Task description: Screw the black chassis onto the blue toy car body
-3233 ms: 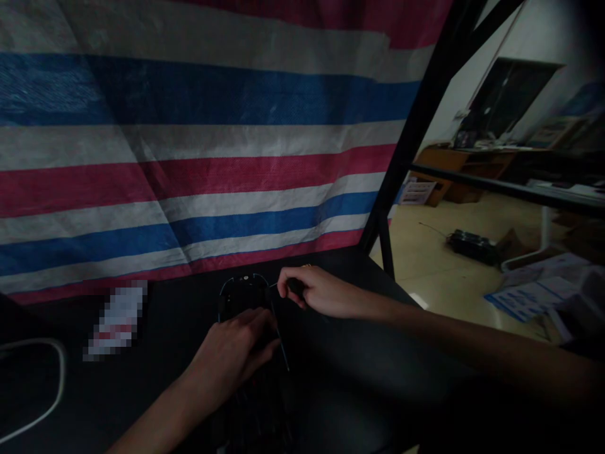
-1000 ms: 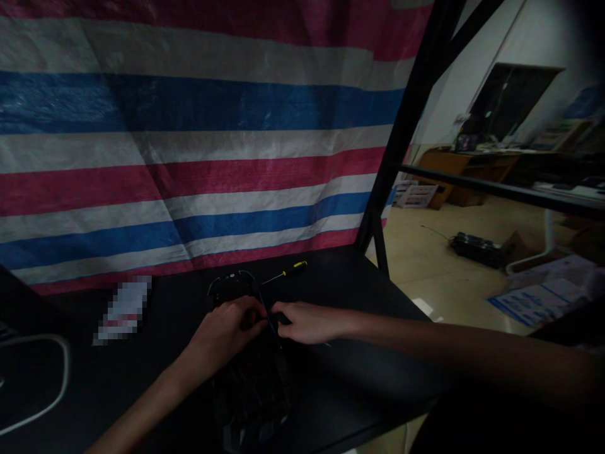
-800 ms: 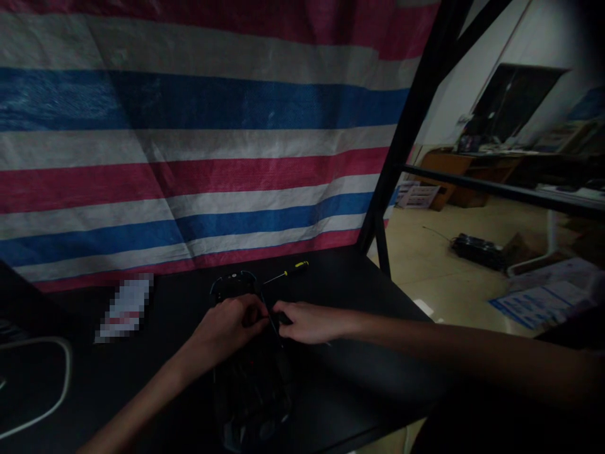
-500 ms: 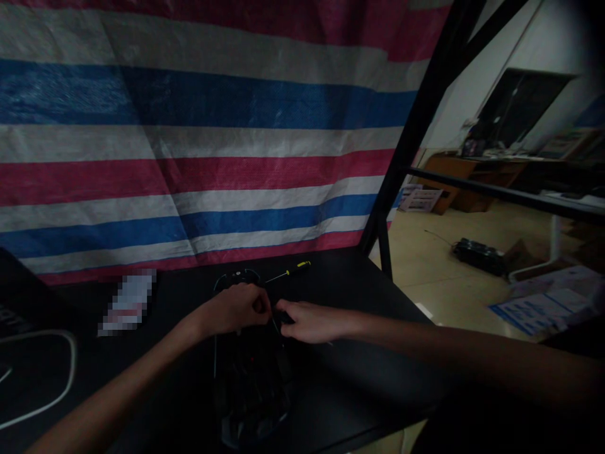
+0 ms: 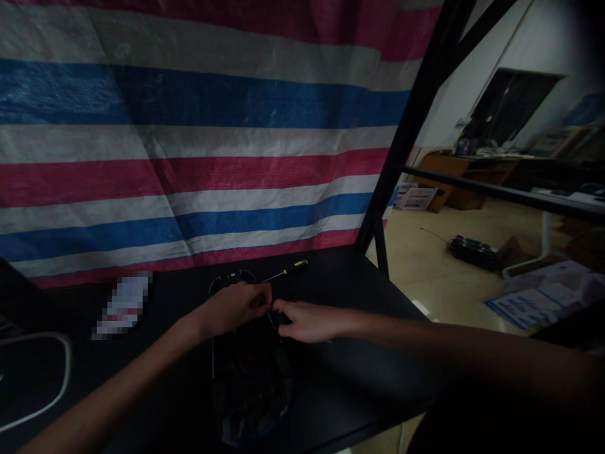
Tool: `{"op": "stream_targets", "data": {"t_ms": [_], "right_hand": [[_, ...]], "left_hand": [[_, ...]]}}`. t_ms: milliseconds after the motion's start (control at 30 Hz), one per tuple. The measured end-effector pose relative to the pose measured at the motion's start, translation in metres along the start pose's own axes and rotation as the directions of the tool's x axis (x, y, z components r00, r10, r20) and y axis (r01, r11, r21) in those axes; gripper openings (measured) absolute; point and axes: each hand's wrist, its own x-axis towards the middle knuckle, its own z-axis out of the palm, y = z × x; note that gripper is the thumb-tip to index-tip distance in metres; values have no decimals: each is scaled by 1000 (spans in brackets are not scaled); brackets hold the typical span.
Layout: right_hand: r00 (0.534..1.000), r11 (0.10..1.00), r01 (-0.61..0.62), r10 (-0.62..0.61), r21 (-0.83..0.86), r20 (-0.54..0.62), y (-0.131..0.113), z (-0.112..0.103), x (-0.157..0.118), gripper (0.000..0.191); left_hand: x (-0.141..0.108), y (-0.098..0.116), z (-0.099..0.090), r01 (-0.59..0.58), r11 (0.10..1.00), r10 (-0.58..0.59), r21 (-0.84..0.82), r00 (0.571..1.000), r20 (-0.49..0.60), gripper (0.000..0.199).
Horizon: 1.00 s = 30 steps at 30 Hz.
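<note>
A long black device (image 5: 253,378) with pale blue edge lines and a tiny red dot lies on the dark tabletop. It is too dark to tell its kind. Over its upper part, my left hand (image 5: 241,306) is closed, thumb and fingers pinched together. My right hand (image 5: 309,320) is closed too, at the device's right edge, its fingertips almost meeting the left ones. A thin pale line shows between the hands on the device. Whatever the fingers hold is hidden. Just beyond the hands lies a screwdriver (image 5: 293,267) with a yellow and black handle.
A pixelated flat item (image 5: 125,304) and a white cable (image 5: 66,372) lie on the left of the black table (image 5: 359,378). Behind hangs a striped tarp (image 5: 212,170). A black metal frame (image 5: 397,148) rises at the right; another black device (image 5: 472,251) sits on the floor.
The fingers of my left hand have closed tighter and come nearer to my right hand's fingertips. The whole view has shifted slightly; the device stays in place on the table.
</note>
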Motion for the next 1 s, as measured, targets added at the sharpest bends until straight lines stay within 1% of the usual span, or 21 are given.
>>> {"op": "stream_targets", "data": {"t_ms": [167, 333, 533, 633, 733, 833, 900, 933, 967, 1000], "right_hand": [[1000, 1000, -12, 12, -16, -6, 2, 0, 1, 49], [1000, 1000, 0, 0, -8, 0, 1, -2, -1, 50], [999, 1000, 14, -14, -5, 39, 2, -5, -6, 47], [998, 999, 22, -21, -33, 56, 6, -7, -8, 44], [997, 994, 30, -23, -101, 69, 10, -16, -12, 38], [999, 978, 19, -10, -206, 47, 5, -30, -30, 25], [1000, 965, 14, -13, -263, 4, -8, -39, -53, 24], [999, 958, 32, -41, -284, -25, -16, -41, -68, 24], [991, 952, 84, -111, -294, -75, -25, -41, -83, 24], [981, 961, 130, -160, -244, -109, -32, -39, -97, 23]], "left_hand": [[-1, -3, 0, -45, 999, 45, 27, 999, -16, 19], [7, -7, 0, -144, 989, 144, 18, 990, -4, 17], [12, -10, 2, -249, 968, 249, -6, 968, 28, 23], [16, -9, 4, -278, 961, 278, 1, 960, 29, 25], [25, -5, 9, -277, 961, 278, 21, 961, -13, 28], [35, -2, 15, -248, 968, 251, 48, 965, -72, 31], [36, -1, 16, -230, 971, 235, 58, 967, -95, 32], [34, -2, 16, -220, 974, 226, 61, 968, -111, 32], [30, -4, 14, -209, 976, 216, 61, 967, -136, 31], [25, -8, 12, -194, 979, 202, 59, 965, -165, 31]]}}
